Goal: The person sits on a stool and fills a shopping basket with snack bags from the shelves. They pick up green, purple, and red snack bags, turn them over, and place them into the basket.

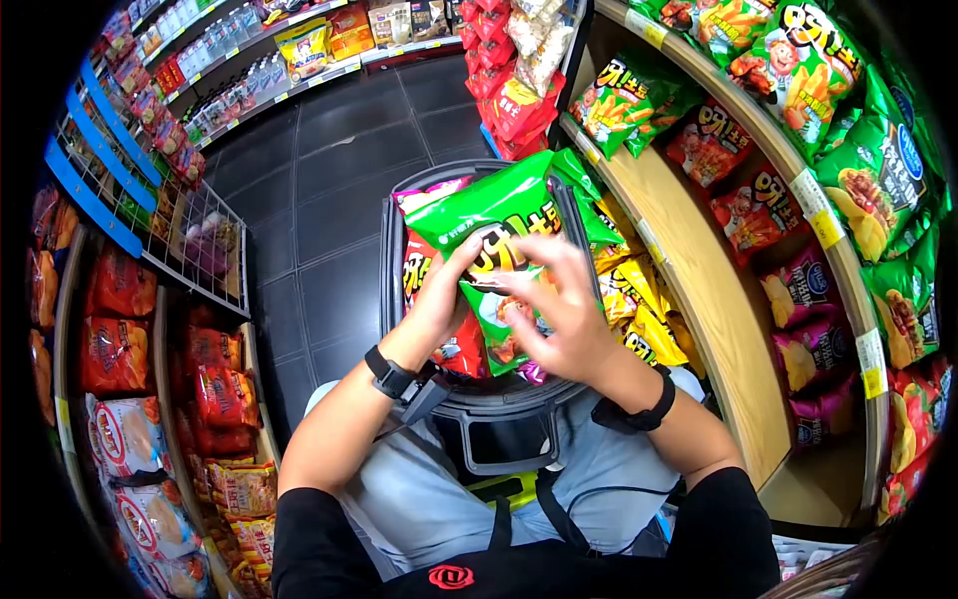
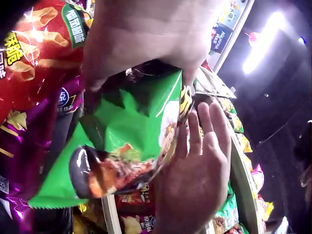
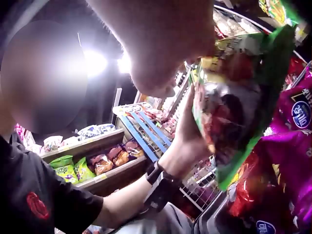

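A green chip bag [image 1: 489,205] is held upright in front of the person's chest, above a dark-rimmed basket [image 1: 477,404]. The left hand [image 1: 436,299] grips its left side, thumb lying across the front. Over the bag's right side, the right hand [image 1: 567,329] has its fingers extended and blurred. In the left wrist view, the right hand [image 2: 197,168] shows its palm and straight fingers close along the bag's edge. The right wrist view shows the left hand [image 3: 187,144] behind the bag [image 3: 234,107]. Red and purple chip bags [image 1: 454,349] lie in the basket beneath.
Wooden shelving [image 1: 699,299] with green, red and purple chip bags stands close on the right. Yellow bags [image 1: 644,314] sit beside the basket. A wire rack [image 1: 215,245] and snack shelves are on the left. Dark tiled floor [image 1: 329,190] extends ahead towards drink shelves.
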Demonstrator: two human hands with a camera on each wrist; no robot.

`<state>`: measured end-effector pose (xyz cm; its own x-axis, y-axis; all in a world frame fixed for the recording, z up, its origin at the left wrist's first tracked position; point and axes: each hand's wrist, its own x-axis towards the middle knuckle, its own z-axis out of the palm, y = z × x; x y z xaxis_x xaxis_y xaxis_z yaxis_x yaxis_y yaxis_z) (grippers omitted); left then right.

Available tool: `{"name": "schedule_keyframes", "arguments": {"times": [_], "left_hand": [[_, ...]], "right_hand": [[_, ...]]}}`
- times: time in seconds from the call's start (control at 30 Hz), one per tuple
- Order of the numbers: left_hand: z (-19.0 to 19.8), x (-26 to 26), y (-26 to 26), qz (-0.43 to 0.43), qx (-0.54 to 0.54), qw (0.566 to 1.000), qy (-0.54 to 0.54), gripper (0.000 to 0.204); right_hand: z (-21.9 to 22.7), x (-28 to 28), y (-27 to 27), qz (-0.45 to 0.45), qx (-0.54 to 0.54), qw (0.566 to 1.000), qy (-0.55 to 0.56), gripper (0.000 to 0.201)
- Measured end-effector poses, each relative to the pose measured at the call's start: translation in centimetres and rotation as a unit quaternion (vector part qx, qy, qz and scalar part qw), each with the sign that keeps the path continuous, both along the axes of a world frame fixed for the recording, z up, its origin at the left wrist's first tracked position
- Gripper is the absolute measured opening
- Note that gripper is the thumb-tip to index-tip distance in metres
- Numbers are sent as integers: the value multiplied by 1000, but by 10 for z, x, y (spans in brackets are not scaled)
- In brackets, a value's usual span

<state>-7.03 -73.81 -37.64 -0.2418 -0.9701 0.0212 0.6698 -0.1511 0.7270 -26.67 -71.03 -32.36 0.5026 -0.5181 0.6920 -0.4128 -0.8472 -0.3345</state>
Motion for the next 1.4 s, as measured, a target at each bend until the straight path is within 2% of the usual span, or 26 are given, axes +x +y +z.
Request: {"name": "schedule_keyframes", "arguments": {"times": [0.03,0.1,0.13,0.17,0.23,0.27,0.3,0.37,0.43,0.53,0.63,0.7,0.77,0.83,0.87,0.97,1.4], "left_hand": [[-3,-1,-1,0,4,1000,-5,45],[-10,-5,-6,-4,12,1000,8,48],[-4,-11,-5,-19,1,1000,1,52],[-7,-11,-6,-30,1,999,-13,53],[-14,-8,-7,-48,24,998,-41,54],[-18,-6,-8,-55,31,996,-61,54],[-17,-7,-9,-71,32,996,-54,53],[-15,-10,-10,-67,35,996,-51,52],[-10,-15,-9,-46,52,996,-48,53],[-12,-14,-9,-39,25,996,-82,51],[-15,-14,-11,-2,-23,991,-128,48],[-12,-13,-9,9,-20,994,-105,45],[-16,-13,-10,25,-14,995,-101,45],[-16,-13,-9,29,-12,995,-95,44],[-15,-13,-8,37,-9,996,-85,42],[-10,-10,-6,37,0,996,-85,37],[-5,-4,-5,52,-12,990,-131,36]], "right_hand": [[-3,-5,-4,-50,-9,998,-27,52],[-2,-11,-10,-105,59,989,-81,70],[-20,-19,-26,-64,197,964,-165,91],[-37,-23,-37,-17,284,937,-203,103],[-19,-31,-37,24,409,887,-211,106],[-14,-35,-40,54,507,830,-228,106],[-22,-36,-45,98,531,799,-265,103],[-39,-39,-52,124,486,817,-285,88],[-33,-40,-50,123,514,791,-307,80],[-39,-41,-53,123,512,795,-302,84],[-43,-40,-54,94,515,798,-299,76],[-42,-37,-52,78,506,803,-307,72],[-38,-37,-49,76,518,801,-289,73],[-45,-34,-51,64,496,823,-269,72],[-44,-34,-49,75,521,803,-279,71],[-36,-29,-45,105,527,795,-283,69],[-28,-28,-39,96,531,800,-262,74]]}}
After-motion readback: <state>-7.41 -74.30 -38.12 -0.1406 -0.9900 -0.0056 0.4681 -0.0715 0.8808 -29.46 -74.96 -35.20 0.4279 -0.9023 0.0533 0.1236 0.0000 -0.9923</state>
